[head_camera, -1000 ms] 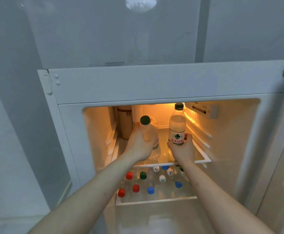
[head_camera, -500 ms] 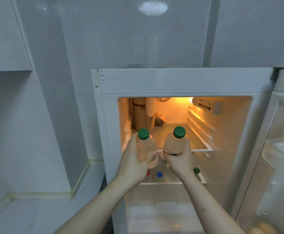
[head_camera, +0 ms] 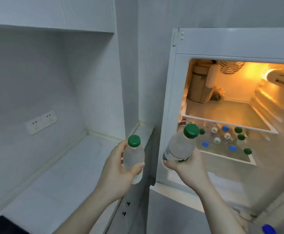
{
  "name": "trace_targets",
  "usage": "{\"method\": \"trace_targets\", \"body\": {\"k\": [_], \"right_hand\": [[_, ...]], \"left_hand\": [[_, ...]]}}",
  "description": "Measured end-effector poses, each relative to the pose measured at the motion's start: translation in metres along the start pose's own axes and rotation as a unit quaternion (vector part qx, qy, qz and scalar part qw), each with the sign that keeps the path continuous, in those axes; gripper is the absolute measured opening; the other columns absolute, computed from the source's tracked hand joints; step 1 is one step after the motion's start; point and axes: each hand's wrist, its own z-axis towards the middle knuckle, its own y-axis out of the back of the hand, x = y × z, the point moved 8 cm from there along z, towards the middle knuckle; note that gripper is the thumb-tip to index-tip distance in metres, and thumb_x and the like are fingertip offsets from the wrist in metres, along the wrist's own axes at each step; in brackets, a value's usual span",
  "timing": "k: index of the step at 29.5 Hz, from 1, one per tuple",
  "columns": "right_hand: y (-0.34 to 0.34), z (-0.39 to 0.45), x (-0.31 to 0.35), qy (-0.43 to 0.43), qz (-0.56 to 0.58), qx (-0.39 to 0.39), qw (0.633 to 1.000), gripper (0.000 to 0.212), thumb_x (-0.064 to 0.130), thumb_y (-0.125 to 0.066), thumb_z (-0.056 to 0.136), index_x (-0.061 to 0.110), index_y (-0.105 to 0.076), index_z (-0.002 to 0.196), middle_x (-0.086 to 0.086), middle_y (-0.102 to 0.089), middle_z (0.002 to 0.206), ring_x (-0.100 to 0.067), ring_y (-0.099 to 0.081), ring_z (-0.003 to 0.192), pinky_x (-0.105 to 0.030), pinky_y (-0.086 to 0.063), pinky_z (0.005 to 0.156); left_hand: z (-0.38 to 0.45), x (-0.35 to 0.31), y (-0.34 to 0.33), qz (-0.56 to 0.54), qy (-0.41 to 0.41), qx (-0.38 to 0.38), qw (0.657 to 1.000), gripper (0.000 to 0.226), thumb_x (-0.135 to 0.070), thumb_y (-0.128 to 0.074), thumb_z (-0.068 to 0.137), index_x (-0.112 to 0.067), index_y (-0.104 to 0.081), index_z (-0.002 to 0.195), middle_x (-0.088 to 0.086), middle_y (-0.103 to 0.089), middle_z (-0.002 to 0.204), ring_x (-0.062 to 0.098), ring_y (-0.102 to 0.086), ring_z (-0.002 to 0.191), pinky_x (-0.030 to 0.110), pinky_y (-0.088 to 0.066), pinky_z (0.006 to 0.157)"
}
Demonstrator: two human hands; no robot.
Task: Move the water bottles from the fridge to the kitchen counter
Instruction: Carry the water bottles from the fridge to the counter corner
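Note:
My left hand (head_camera: 116,174) grips a clear water bottle with a green cap (head_camera: 133,154), held upright just past the right end of the white kitchen counter (head_camera: 56,181). My right hand (head_camera: 186,169) holds a second green-capped water bottle (head_camera: 180,146), tilted right, in front of the open fridge (head_camera: 170,102). Both bottles are outside the fridge. Several more bottles (head_camera: 225,137) with blue, white and green caps stand on the lower fridge shelf. The upper shelf (head_camera: 225,115) has no bottles at its front.
A brown canister and a white roll (head_camera: 203,83) stand at the back of the upper shelf. A wall socket (head_camera: 40,121) sits above the counter. A dark object (head_camera: 2,225) lies at the counter's near left corner. A blue cap (head_camera: 268,229) shows at the bottom right.
Both hands have pulled the two bottles out of the fridge and swung left toward the counter. The view has turned left, so the counter now fills the left half.

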Motion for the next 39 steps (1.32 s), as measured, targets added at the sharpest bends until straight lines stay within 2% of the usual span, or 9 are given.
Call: {"method": "trace_targets", "body": {"k": [6,12,19,20,21,26,31,36,39], "right_hand": [[-0.100,-0.021,-0.002,0.010,-0.022,0.163,0.986,0.052,0.019,-0.091,0.063,0.033,-0.062,0.104,0.008,-0.073,0.094,-0.017,-0.071,0.087,-0.034,-0.059,0.071],[-0.175,-0.033,-0.010,0.016,-0.030,0.289,0.957,0.056,0.022,-0.093,0.065,0.039,-0.059,0.107,0.017,-0.070,0.098,-0.003,-0.067,0.089,-0.030,-0.058,0.079],[-0.207,-0.039,-0.020,0.033,-0.031,0.366,0.930,0.061,0.015,-0.092,0.065,0.037,-0.060,0.111,0.016,-0.067,0.102,0.000,-0.065,0.091,-0.014,-0.050,0.071],[-0.283,-0.104,0.010,0.094,-0.020,0.539,0.837,0.060,0.015,-0.092,0.065,0.038,-0.060,0.110,0.018,-0.067,0.101,0.001,-0.065,0.091,-0.014,-0.050,0.071],[-0.293,-0.116,0.008,0.100,-0.036,0.568,0.816,0.059,0.015,-0.092,0.065,0.039,-0.060,0.109,0.020,-0.067,0.099,0.001,-0.065,0.090,-0.014,-0.050,0.070],[-0.305,-0.137,0.008,0.092,-0.009,0.583,0.807,0.054,0.016,-0.093,0.066,0.034,-0.064,0.107,0.017,-0.072,0.095,-0.003,-0.069,0.086,-0.016,-0.054,0.070],[-0.350,-0.217,0.042,0.127,-0.002,0.666,0.735,0.058,0.017,-0.095,0.063,0.033,-0.064,0.110,0.014,-0.074,0.096,-0.003,-0.070,0.085,-0.015,-0.053,0.068],[-0.374,-0.300,0.075,0.160,0.012,0.702,0.694,0.061,0.024,-0.093,0.059,0.039,-0.063,0.110,0.013,-0.072,0.100,-0.009,-0.071,0.091,-0.029,-0.060,0.076],[-0.376,-0.336,0.094,0.178,0.023,0.719,0.672,0.057,0.015,-0.094,0.063,0.036,-0.064,0.107,0.014,-0.072,0.096,-0.009,-0.070,0.087,-0.021,-0.058,0.069]], "left_hand": [[-0.056,0.049,0.059,0.029,0.092,-0.100,0.990,0.053,-0.023,-0.083,0.085,-0.045,-0.057,0.124,-0.023,-0.063,0.121,0.001,-0.060,0.110,0.013,-0.048,0.087],[-0.106,0.067,0.095,0.049,0.155,-0.210,0.964,0.054,-0.019,-0.084,0.084,-0.045,-0.055,0.122,-0.026,-0.063,0.117,-0.011,-0.057,0.108,0.001,-0.043,0.082],[-0.136,0.085,0.109,0.062,0.215,-0.240,0.945,0.051,-0.015,-0.085,0.083,-0.044,-0.059,0.117,-0.022,-0.069,0.111,0.004,-0.067,0.105,0.025,-0.055,0.088],[-0.237,0.075,0.131,0.058,0.282,-0.403,0.869,0.052,-0.016,-0.085,0.083,-0.044,-0.059,0.118,-0.022,-0.070,0.113,0.003,-0.067,0.105,0.030,-0.055,0.091],[-0.254,0.078,0.132,0.048,0.298,-0.430,0.851,0.054,-0.017,-0.086,0.082,-0.044,-0.058,0.120,-0.022,-0.070,0.114,0.002,-0.067,0.106,0.035,-0.056,0.092],[-0.282,0.082,0.133,0.075,0.313,-0.434,0.841,0.055,-0.012,-0.085,0.082,-0.037,-0.059,0.123,-0.018,-0.072,0.111,0.002,-0.067,0.105,0.027,-0.054,0.092],[-0.381,0.066,0.158,0.112,0.340,-0.520,0.775,0.054,-0.017,-0.086,0.082,-0.043,-0.057,0.119,-0.019,-0.069,0.113,0.005,-0.065,0.107,0.026,-0.053,0.090],[-0.465,0.044,0.176,0.122,0.348,-0.569,0.735,0.054,-0.017,-0.085,0.083,-0.046,-0.056,0.118,-0.022,-0.069,0.111,0.002,-0.065,0.107,0.018,-0.051,0.083],[-0.500,0.039,0.185,0.120,0.347,-0.588,0.720,0.056,-0.017,-0.086,0.082,-0.045,-0.057,0.121,-0.021,-0.070,0.112,0.006,-0.066,0.107,0.020,-0.051,0.086]]}}
